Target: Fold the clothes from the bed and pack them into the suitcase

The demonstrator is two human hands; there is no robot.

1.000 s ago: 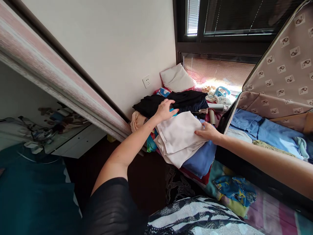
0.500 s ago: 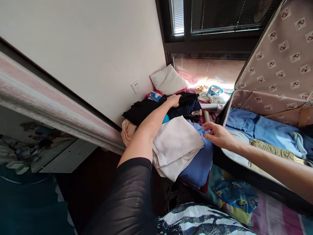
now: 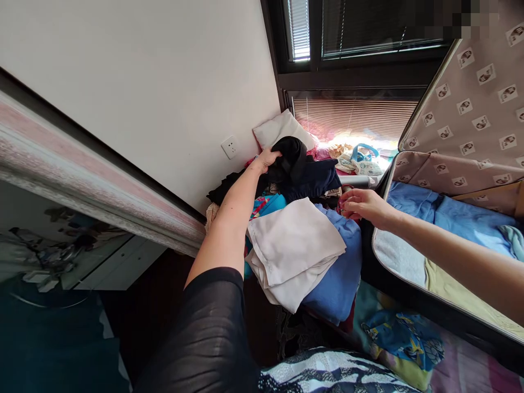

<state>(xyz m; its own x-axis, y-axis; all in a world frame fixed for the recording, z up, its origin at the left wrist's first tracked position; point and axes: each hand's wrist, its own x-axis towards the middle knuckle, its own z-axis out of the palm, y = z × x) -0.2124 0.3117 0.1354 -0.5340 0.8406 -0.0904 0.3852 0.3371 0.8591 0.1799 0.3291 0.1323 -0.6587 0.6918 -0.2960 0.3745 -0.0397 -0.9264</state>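
Note:
With its fingers closed, my left hand (image 3: 269, 159) grips a black garment (image 3: 291, 155), whose upper part is lifted in a fold off the pile by the wall. Below that garment lie dark navy clothing (image 3: 315, 177) and a bright turquoise patterned cloth (image 3: 268, 206). My right hand (image 3: 365, 208) hovers over the gap between the pile and the suitcase, holding nothing, its fingers loosely stretched. Nearest to it are a folded blue garment (image 3: 341, 270) and the suitcase's near corner. A folded off-white garment (image 3: 298, 240) rests on top of the blue one.
At right an open suitcase (image 3: 385, 262) holds folded blue, grey and khaki clothes, its patterned lid (image 3: 466, 103) raised. A white pillow (image 3: 282, 130) leans in the corner by the window. A blue printed cloth (image 3: 409, 333) lies in front of the suitcase.
My left hand has moved left and pulled up the black garment, baring more of the turquoise cloth. My right hand has shifted slightly up and to the right.

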